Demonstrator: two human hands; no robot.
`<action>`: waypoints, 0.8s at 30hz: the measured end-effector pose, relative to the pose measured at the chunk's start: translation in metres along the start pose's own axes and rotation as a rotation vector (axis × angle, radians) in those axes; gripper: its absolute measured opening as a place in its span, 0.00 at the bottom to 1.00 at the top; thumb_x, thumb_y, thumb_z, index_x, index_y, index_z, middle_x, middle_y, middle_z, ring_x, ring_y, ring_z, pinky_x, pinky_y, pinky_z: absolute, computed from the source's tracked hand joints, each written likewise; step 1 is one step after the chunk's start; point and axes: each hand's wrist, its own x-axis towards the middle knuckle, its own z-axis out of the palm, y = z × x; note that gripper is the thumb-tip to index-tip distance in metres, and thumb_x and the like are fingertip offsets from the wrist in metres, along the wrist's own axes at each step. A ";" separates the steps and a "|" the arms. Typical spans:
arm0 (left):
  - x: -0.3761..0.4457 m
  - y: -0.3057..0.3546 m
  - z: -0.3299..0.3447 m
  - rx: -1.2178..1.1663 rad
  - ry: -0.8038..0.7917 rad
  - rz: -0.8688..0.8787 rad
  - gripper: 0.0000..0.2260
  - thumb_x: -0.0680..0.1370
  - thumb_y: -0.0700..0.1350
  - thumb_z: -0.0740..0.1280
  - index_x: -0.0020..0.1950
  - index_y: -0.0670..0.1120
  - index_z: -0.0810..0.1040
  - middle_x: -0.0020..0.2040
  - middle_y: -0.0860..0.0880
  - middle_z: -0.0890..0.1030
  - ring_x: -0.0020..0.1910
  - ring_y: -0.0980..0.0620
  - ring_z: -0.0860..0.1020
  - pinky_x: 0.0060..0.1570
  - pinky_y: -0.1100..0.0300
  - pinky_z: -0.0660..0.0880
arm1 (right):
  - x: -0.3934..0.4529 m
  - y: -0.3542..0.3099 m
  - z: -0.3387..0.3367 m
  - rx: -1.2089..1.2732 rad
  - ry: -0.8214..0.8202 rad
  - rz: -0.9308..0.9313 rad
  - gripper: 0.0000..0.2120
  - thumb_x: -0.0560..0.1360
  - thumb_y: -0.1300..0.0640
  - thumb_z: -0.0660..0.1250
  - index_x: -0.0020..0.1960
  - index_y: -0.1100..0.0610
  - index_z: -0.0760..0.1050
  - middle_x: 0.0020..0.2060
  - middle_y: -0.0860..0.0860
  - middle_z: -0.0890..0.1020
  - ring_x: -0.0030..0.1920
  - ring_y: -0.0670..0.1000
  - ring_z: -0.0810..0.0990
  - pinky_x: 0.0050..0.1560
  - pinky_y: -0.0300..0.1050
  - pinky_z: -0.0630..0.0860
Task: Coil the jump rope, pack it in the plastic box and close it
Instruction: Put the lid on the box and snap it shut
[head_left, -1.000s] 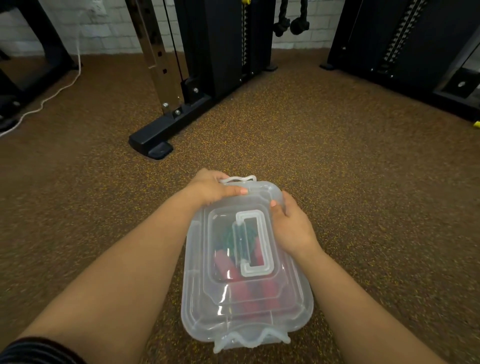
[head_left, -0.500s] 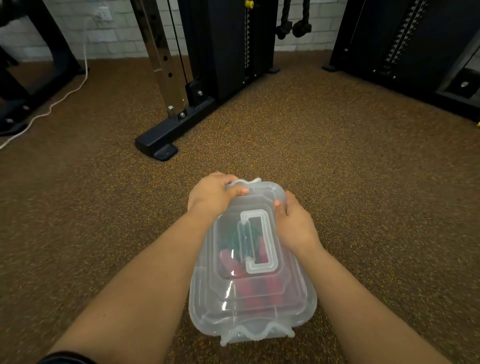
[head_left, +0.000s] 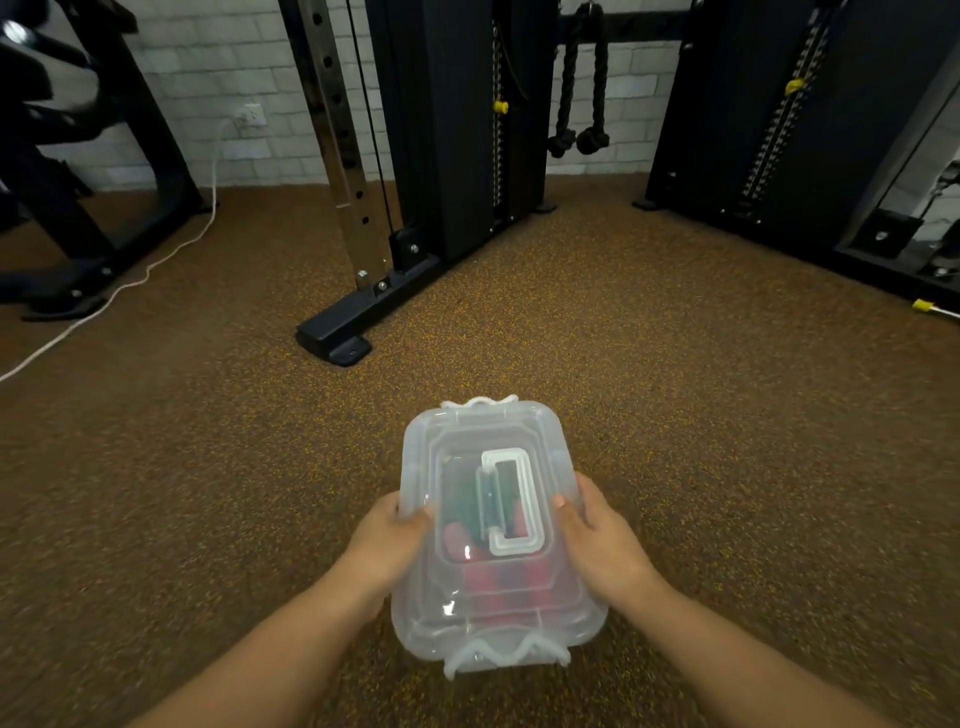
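Observation:
A clear plastic box (head_left: 431, 613) rests on the brown speckled floor with its lid (head_left: 540, 441) on and a white handle (head_left: 511, 501) lying flat on top. Wavy white latches sit at the far end (head_left: 480, 402) and the near end (head_left: 504, 657). Through the lid I see the jump rope (head_left: 498, 574) inside, red handles and dark green cord. My left hand (head_left: 387, 540) grips the box's left side, thumb on the lid edge. My right hand (head_left: 602, 540) grips the right side in the same way.
A black cable machine foot (head_left: 337, 338) juts onto the floor ahead of the box. Another weight stack (head_left: 779, 135) stands at the back right. A white cable (head_left: 130, 283) trails across the floor at left. Knotted black ropes (head_left: 582, 135) hang by the brick wall.
Both hands have slid back from the far end of the lid to the box's two sides. The view has tilted up, showing more of the wall.

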 end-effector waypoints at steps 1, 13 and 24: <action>-0.002 0.001 -0.001 -0.016 0.001 -0.019 0.09 0.78 0.47 0.64 0.52 0.50 0.83 0.47 0.47 0.86 0.45 0.47 0.85 0.49 0.47 0.81 | -0.002 0.000 0.000 -0.005 0.005 -0.006 0.17 0.81 0.49 0.54 0.69 0.47 0.66 0.56 0.49 0.80 0.56 0.53 0.79 0.58 0.50 0.75; -0.009 0.009 0.000 -0.088 0.064 -0.085 0.09 0.79 0.39 0.60 0.53 0.47 0.79 0.47 0.44 0.84 0.45 0.45 0.83 0.39 0.56 0.78 | -0.004 -0.013 0.004 -0.069 -0.003 0.060 0.19 0.82 0.51 0.51 0.71 0.54 0.62 0.55 0.53 0.78 0.52 0.54 0.77 0.53 0.47 0.72; -0.009 0.008 0.000 -0.073 0.081 -0.115 0.17 0.79 0.43 0.60 0.68 0.46 0.72 0.58 0.43 0.80 0.53 0.44 0.80 0.50 0.51 0.78 | 0.001 -0.014 0.002 -0.093 -0.038 0.122 0.28 0.82 0.48 0.51 0.79 0.55 0.47 0.75 0.56 0.64 0.73 0.59 0.65 0.70 0.52 0.63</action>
